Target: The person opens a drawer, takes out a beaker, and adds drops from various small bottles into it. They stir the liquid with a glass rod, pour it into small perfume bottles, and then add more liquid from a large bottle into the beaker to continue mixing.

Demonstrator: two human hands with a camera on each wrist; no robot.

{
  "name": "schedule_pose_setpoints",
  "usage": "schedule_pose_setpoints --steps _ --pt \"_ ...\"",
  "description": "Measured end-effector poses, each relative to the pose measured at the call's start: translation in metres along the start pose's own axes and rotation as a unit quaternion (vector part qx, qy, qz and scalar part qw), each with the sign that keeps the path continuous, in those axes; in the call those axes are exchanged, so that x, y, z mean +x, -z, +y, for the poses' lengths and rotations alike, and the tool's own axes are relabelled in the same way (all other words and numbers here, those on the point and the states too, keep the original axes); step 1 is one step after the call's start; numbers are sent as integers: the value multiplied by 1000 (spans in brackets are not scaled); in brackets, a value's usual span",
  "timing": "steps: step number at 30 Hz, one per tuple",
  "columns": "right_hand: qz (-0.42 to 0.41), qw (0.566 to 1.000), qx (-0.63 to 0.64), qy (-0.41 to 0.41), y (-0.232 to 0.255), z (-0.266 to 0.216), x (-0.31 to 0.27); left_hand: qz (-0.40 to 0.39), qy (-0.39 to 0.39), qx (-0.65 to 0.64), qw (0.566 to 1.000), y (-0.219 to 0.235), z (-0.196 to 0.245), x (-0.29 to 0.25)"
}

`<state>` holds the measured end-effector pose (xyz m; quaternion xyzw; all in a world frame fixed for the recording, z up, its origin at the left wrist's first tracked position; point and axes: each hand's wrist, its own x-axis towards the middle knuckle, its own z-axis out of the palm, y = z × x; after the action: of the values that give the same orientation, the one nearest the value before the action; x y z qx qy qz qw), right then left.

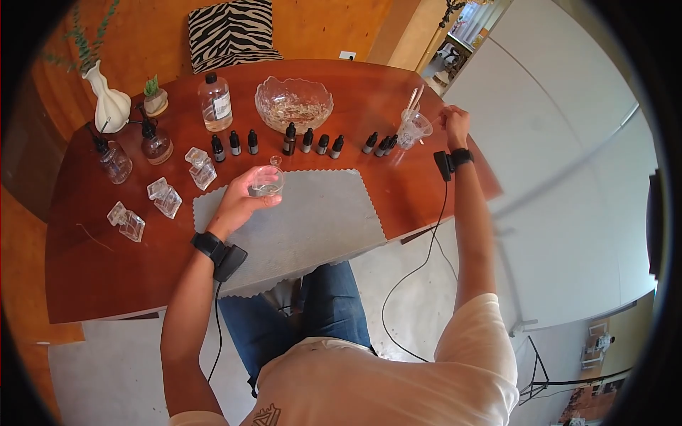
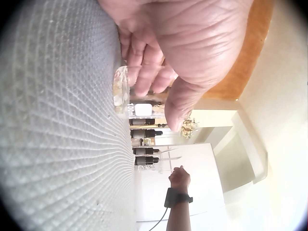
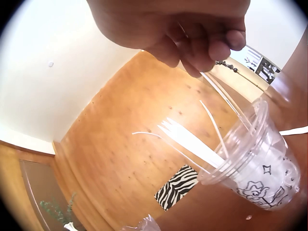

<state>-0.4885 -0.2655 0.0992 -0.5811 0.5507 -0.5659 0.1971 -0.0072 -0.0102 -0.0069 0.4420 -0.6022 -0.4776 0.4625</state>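
My left hand [image 1: 245,199] holds a small clear measuring cup [image 1: 266,186] over the grey mat [image 1: 305,213], fingers and thumb round its wall. In the left wrist view the measuring cup [image 2: 121,91] stands right at the mat, with a 100 ml mark. At the table's right end, my right hand [image 1: 456,122] is raised over a clear plastic cup [image 1: 412,135]. Its curled fingers pinch a thin stick [image 3: 219,89] that slants up from the plastic cup [image 3: 269,178]. A white plastic fork [image 3: 190,142] and other thin strips lean out of that cup, which bears a black line drawing.
Several black dropper bottles [image 1: 289,140] line the far side of the mat. Behind them are a scalloped glass bowl [image 1: 295,106] and a large bottle [image 1: 215,106]. Empty glass bottles [image 1: 165,197], diffuser bottles [image 1: 156,145] and a white vase [image 1: 110,106] stand left.
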Motion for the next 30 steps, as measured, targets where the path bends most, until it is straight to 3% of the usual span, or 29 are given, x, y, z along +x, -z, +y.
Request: schedule_pose_setpoints --steps 5,14,25,30 --pt "-77 997 -2 -30 -6 22 -4 0 -2 7 1000 0 0 0" --pt "-107 986 75 -103 2 37 -1 0 7 8 1000 -1 2 0" --pt "24 994 89 -57 7 24 -22 4 10 8 1000 -1 4 -1" --pt "118 984 124 -50 7 26 -75 2 -4 -35 999 -3 -4 1"
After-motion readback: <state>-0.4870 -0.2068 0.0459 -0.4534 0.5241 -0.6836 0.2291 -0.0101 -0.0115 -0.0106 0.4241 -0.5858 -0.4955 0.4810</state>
